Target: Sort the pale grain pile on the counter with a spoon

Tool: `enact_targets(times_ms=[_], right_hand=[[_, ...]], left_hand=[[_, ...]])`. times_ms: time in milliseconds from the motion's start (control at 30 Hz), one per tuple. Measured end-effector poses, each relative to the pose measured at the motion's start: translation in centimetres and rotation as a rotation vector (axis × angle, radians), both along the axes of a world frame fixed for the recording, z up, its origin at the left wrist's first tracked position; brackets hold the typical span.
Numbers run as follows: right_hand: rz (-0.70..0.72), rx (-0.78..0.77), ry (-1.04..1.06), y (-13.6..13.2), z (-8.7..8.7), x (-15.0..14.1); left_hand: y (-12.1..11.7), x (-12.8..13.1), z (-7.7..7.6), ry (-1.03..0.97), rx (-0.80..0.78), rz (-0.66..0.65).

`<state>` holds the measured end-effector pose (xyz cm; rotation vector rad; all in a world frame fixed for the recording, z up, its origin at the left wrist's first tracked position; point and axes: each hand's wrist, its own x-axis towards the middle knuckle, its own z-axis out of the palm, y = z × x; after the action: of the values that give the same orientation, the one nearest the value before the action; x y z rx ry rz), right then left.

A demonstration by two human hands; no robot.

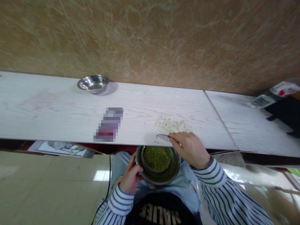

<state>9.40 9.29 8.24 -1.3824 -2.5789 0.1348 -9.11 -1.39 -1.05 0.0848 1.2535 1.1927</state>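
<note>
My left hand [132, 176] grips the rim of a metal bowl [177, 170] above my lap, just below the counter's front edge. Green beans [157, 158], which look like mung beans, lie inside it. Closed around a metal spoon [163, 136], my right hand [189, 147] is low over the counter near its front edge. The spoon's head points left, and its handle is hidden in my fingers. Directly behind the spoon spreads a pile of white grains [172, 125], probably rice, with dark specks among them. A few dark bits lie left of the spoon.
A second metal bowl [93, 83] stands by the wall at the back left of the white counter [47, 112]. A pixelated flat object [109, 124] lies left of the grains. Clear packaging [264, 98] and a black item [286, 112] sit at the far right.
</note>
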Motion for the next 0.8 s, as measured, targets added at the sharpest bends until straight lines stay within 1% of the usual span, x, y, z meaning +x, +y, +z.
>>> enact_targets(times_ms=[167, 333, 500, 567, 633, 800], right_hand=[[0.049, -0.035, 0.012, -0.4, 0.1, -0.6], [0.113, -0.018, -0.002, -1.5, 0.3, -1.3], [0.137, -0.03, -0.008, -2.9, 0.4, -0.8], [0.099, -0.025, 0.004, -3.1, 0.3, 0.0], [0.02, -0.007, 0.033, -2.8, 0.0, 1.3], [-0.195, 0.091, 0.122, -1.0, -0.3, 5.4]], left_hand=[[-0.1, -0.2, 0.0, -0.004, 0.011, 0.013], [-0.4, -0.4, 0.2, -0.01, 0.013, 0.028], [-0.3, -0.1, 0.4, -0.017, 0.025, 0.032], [-0.3, 0.2, 0.3, -0.017, 0.029, 0.024], [-0.2, 0.6, 0.2, -0.016, 0.027, -0.001], [0.0, 1.5, 0.2, -0.021, 0.011, -0.019]])
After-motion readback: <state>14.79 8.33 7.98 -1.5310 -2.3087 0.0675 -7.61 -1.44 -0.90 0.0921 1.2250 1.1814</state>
